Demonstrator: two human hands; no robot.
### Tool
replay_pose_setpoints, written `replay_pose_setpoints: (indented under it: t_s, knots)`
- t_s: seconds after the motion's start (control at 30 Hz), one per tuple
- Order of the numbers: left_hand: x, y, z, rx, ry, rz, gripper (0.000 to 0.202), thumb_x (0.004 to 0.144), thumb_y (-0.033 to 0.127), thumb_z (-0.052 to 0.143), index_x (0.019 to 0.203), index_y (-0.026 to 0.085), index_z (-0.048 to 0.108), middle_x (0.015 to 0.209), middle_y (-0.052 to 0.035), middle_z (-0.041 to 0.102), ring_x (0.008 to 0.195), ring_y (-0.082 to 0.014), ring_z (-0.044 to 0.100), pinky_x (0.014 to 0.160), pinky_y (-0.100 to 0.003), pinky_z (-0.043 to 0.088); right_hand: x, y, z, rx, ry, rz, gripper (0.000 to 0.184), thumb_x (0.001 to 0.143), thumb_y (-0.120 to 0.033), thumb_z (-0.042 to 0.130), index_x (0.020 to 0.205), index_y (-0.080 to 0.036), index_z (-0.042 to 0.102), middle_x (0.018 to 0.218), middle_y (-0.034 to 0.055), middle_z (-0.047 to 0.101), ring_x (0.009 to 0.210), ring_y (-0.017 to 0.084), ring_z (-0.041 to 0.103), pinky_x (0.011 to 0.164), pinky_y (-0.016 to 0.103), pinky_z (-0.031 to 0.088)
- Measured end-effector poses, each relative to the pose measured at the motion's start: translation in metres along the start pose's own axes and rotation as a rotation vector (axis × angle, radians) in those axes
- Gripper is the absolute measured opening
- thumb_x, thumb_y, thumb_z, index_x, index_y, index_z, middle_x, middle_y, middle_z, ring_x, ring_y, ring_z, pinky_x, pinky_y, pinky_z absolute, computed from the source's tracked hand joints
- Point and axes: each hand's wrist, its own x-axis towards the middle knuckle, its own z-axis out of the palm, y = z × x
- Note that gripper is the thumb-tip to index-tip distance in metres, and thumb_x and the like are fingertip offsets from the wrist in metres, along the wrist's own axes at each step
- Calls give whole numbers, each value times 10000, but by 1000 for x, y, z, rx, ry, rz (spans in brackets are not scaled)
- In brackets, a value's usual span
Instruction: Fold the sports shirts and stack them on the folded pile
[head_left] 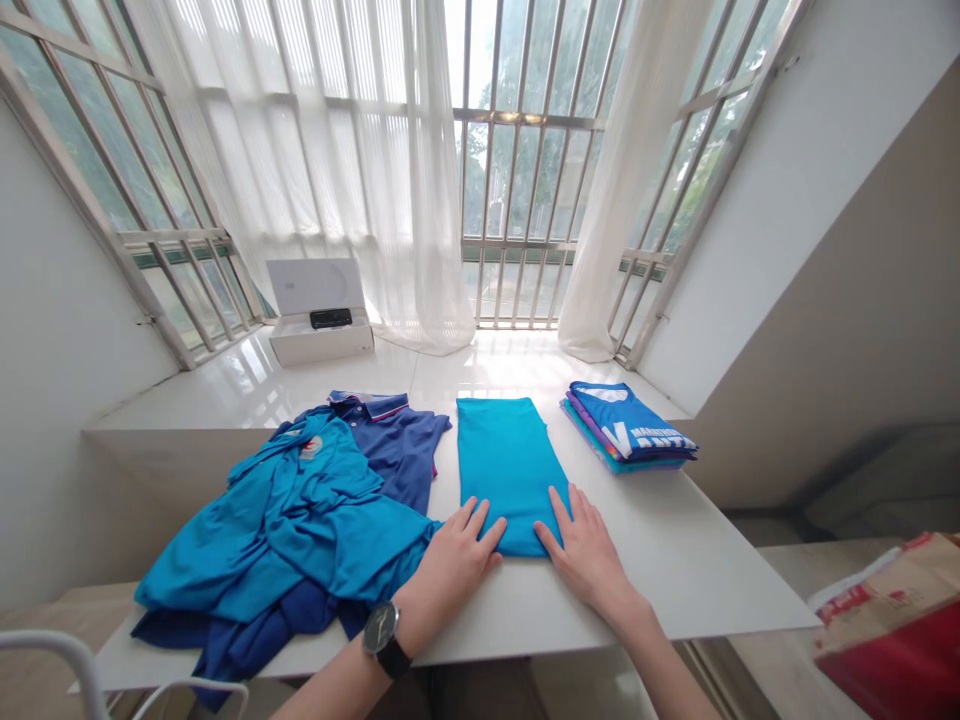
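Folded garment — between shirts and stack

Room appears residential: sheer curtains hang at barred windows; folded clothing lies on a white table.

The folded garment is coloured plain turquoise; the loose shirt is coloured teal-blue and marked with a red-and-white emblem; the polo shirt is coloured navy, its collar edged in white and red; the stacked top shirt is coloured blue, lettered in white.
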Motion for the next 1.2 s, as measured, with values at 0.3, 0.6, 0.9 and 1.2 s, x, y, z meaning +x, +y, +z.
replay_pose_setpoints:
  t_s: [0.3, 0.6, 0.9, 1.2]
  knots:
    - [-1, 12, -7, 85, -9, 72, 276, 948, 89, 494, 1207, 113, 586, 1316, -210, 608, 1221, -299, 589, 940, -400, 516, -10, 4, 5, -5, 85, -21, 767, 955, -650, 343, 1524, -139, 383, 1593, 217, 307, 1459, 370, 301, 1152, 554, 293]
    - [32, 1, -33, -6, -194, -90, 142, 942, 109, 413, 959, 167, 541, 816, -75, 650, 753, -213, 646, 659, -283, 487, -10, -8, -31, 122, 64, -371, 543, 857, -433, 624, 1349, -205, 589, 1429, 142, 569, 1313, 313, 518, 1108, 488, 385]
    - [87, -69, -65, -603, -300, -70, 193, 868, 277, 454, 698, 197, 497, 616, 16, 479, 560, -133, 427, 542, -266, 303, 67, 22, -91, 449, -271, -374, 223, 872, -323, 504, 849, -209, 694, 778, 12, 691, 703, 189, 589, 655, 293, 456]
    - [93, -98, -17, -1204, -264, -517, 546, 802, 691, 555, 892, 154, 597, 756, -10, 610, 697, -168, 594, 607, -262, 471, 132, 27, -56, 624, -336, -290, 399, 865, -552, 529, 835, -183, 678, 840, 27, 688, 804, 215, 591, 752, 325, 488]
